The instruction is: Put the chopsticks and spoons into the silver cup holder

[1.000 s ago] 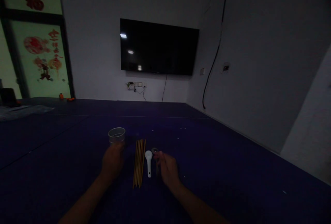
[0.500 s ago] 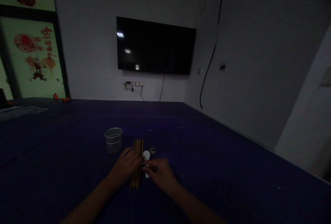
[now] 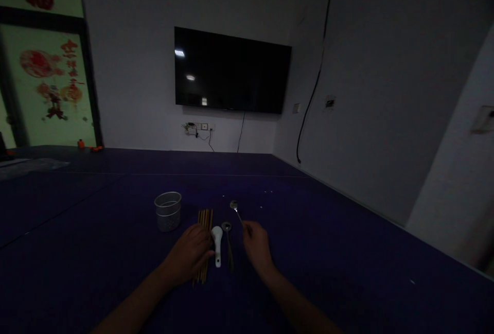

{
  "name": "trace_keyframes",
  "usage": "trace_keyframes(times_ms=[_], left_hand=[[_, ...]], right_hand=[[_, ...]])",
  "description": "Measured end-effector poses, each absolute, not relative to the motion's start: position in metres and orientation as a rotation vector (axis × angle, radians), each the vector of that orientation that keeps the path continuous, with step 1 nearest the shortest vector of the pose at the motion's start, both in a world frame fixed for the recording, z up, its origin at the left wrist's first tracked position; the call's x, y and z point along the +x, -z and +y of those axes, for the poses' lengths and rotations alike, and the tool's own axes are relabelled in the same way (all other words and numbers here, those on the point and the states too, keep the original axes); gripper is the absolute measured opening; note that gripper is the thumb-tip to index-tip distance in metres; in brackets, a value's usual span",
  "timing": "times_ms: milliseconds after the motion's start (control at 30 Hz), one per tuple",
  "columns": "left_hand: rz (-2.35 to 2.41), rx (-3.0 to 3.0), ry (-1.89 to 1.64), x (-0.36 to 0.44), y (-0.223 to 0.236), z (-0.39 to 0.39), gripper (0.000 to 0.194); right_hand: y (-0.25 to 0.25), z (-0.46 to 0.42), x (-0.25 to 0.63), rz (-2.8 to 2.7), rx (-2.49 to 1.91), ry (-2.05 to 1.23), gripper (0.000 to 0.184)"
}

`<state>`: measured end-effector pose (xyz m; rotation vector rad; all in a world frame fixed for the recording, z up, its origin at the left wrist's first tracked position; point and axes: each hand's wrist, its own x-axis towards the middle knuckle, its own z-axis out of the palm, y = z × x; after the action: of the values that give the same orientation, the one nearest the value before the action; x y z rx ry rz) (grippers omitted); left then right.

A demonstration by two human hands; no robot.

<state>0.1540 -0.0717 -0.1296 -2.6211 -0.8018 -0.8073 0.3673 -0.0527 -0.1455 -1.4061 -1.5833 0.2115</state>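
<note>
My right hand (image 3: 258, 245) is closed round the handle of a metal spoon (image 3: 239, 215), its small bowl pointing away from me. Under my left hand (image 3: 191, 251) lies a bundle of several wooden chopsticks (image 3: 205, 216); the fingers curl over them and hide their middle. Just right of the bundle, a white soup spoon (image 3: 217, 244) rests with its bowl at the far end. Beside it, between my hands, a second metal spoon (image 3: 229, 246) lies lengthwise on the dark blue surface (image 3: 309, 272).
A grey metal cup (image 3: 169, 213) stands upright to the left, beyond my left hand. Small white specks (image 3: 266, 191) dot the surface. At the back are a wall-mounted television (image 3: 231, 71), a hanging black cable (image 3: 313, 92) and small orange objects (image 3: 95, 148) by the door.
My right hand has moved right and away from the white soup spoon, with a metal spoon now plainly visible in it. My left hand has stayed on the chopsticks.
</note>
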Motion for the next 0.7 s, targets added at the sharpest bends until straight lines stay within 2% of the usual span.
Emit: trace_keyframes(times_ms=[367, 700], left_hand=[[-0.834, -2.748, 0.719, 0.152, 0.138, -0.069, 0.024], [-0.860, -2.785, 0.709, 0.153, 0.139, -0.068, 0.025]], right_hand=[[0.162, -0.050, 0.363, -1.698, -1.558, -0.116, 0.032], [0.155, -0.058, 0.362, -1.811, -1.717, -0.014, 0.032]])
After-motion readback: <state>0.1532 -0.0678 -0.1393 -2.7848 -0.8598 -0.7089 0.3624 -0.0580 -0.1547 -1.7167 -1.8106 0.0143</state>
